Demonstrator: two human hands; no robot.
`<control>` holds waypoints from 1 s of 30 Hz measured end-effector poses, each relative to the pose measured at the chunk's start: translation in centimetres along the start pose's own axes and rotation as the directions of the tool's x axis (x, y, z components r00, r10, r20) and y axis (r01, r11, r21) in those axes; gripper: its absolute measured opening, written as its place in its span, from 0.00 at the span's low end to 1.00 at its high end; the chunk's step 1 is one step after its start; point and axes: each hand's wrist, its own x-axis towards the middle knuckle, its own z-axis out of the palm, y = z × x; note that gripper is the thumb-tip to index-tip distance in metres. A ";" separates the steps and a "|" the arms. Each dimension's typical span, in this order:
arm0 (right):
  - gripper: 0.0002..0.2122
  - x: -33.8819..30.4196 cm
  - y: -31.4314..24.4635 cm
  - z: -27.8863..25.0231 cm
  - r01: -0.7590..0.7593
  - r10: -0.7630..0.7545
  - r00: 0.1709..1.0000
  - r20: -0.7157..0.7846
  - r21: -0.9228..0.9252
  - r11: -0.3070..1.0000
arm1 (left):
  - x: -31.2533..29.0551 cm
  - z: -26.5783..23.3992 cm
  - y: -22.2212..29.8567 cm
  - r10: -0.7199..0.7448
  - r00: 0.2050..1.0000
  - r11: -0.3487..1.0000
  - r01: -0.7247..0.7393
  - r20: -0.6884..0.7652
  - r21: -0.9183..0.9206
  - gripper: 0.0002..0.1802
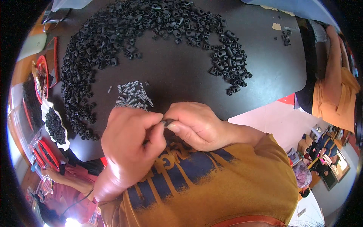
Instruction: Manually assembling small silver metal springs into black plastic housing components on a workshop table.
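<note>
As left hand (128,132) and right hand (198,125) meet, both grips pinch one small dark part (169,122)!
It's held by the near edge of the tabletop (170,72); a loosened pinch could drop it among the springs (132,90) just beyond.

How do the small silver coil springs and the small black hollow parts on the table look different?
Colour: the small silver coil springs are pale and shiny; the small black hollow parts are dark.
Shape: the springs are slim coils; the black parts are chunkier, with openings.
Spread: the springs form one small patch, while most black parts form a broad curved band.
Both lie loose on the dark tabletop.
</note>
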 end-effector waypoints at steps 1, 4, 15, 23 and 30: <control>0.05 0.0 0.0 0.1 0.019 -0.019 1.000 -0.012 -0.013 1.000 | 0.0 0.1 0.1 0.117 0.992 0.988 -0.112 -0.041 0.103 0.12; 0.05 0.0 0.0 0.1 0.031 -0.032 0.999 -0.020 -0.031 0.999 | 0.0 0.2 0.1 0.157 0.987 0.981 -0.151 -0.040 0.124 0.13; 0.06 -0.3 0.7 0.4 0.115 -0.121 0.990 -0.080 -0.070 0.991 | -0.8 0.4 0.0 0.157 0.987 0.982 -0.153 -0.026 0.107 0.14; 0.06 -0.2 0.8 0.0 0.109 -0.109 0.994 -0.029 -0.015 0.994 | -0.1 -1.1 -0.1 -0.227 0.940 0.935 0.283 0.255 -0.212 0.12; 0.06 -0.4 0.5 0.4 0.035 -0.038 0.996 -0.087 -0.041 0.999 | -0.1 0.4 0.3 0.146 0.989 0.981 -0.148 0.021 0.125 0.09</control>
